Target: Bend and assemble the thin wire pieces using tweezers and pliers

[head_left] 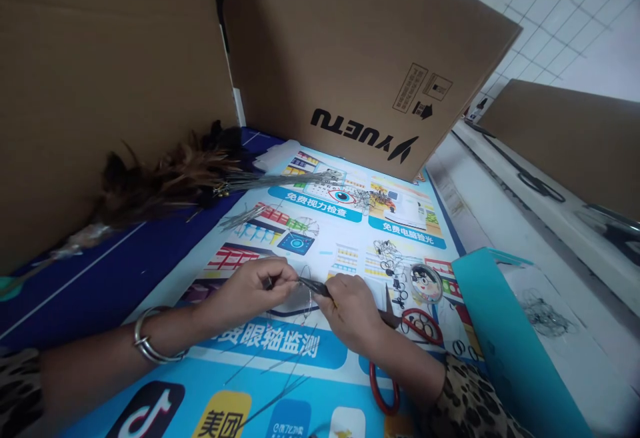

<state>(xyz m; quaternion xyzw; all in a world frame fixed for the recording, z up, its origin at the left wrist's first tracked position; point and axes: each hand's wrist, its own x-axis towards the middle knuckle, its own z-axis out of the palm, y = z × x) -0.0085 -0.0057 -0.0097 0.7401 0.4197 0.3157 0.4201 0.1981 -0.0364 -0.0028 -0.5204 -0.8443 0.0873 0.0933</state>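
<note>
My left hand (257,285) is closed, thumb and fingers pinching a thin wire (308,305) that loops down between my hands. My right hand (353,311) is wrapped round dark narrow-nosed pliers (314,285), whose tips reach the wire right beside my left fingertips. Scissors with red handles (425,326) lie just right of my right hand, partly hidden under the wrist and forearm. Loose straight wires (280,395) lie on the printed sheet (330,375) below my hands.
Cardboard boxes (350,45) stand behind and to the left. Brown feathers (170,171) and a bundle of wires (285,180) lie at the left and back. Small black rings (400,288), a round cartoon tin (427,283) and a teal box (515,345) are at the right.
</note>
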